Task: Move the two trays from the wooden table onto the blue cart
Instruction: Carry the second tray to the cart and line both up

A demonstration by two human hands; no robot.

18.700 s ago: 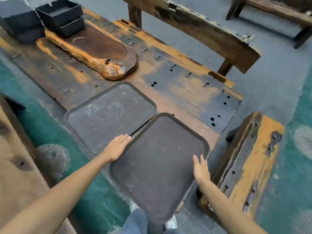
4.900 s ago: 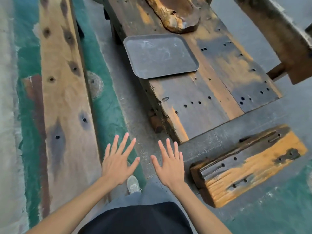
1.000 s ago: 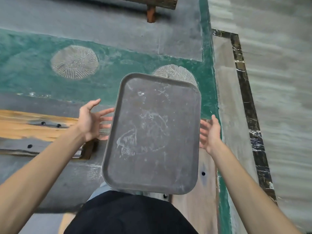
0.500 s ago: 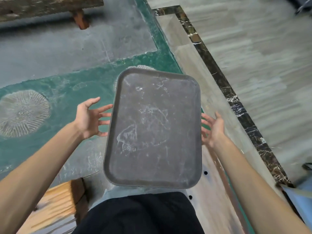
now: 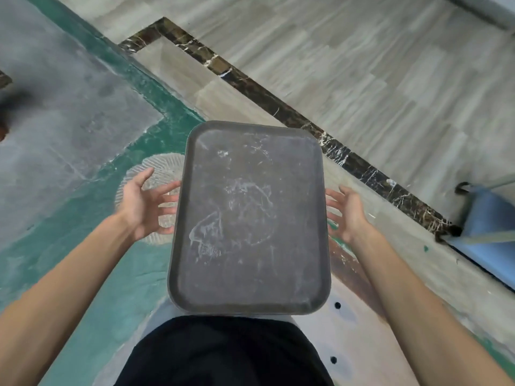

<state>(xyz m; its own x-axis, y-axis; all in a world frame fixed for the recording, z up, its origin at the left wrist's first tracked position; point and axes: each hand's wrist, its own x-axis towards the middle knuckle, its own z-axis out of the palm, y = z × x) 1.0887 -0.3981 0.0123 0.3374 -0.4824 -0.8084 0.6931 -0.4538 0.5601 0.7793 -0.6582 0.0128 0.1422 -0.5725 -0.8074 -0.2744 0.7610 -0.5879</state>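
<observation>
I carry one grey scuffed tray (image 5: 250,218) level in front of my body, its long side pointing away from me. My left hand (image 5: 139,204) is at its left long edge and my right hand (image 5: 348,210) at its right long edge. The fingers of both reach under the rim and are spread. A corner of the blue cart (image 5: 487,218) shows at the right edge, to the right of the tray and apart from it. The wooden table and the other tray are out of view.
Below the tray lies green and grey painted floor (image 5: 69,135). A dark marble strip (image 5: 278,110) runs diagonally, with pale wood-look tiles (image 5: 362,65) beyond it. A pale plank with holes (image 5: 351,330) lies by my right forearm.
The view has swung across the floor. The wooden pieces at the left have dropped out of view and more of the blue cart shows at the right. The tray stays held between both hands.
</observation>
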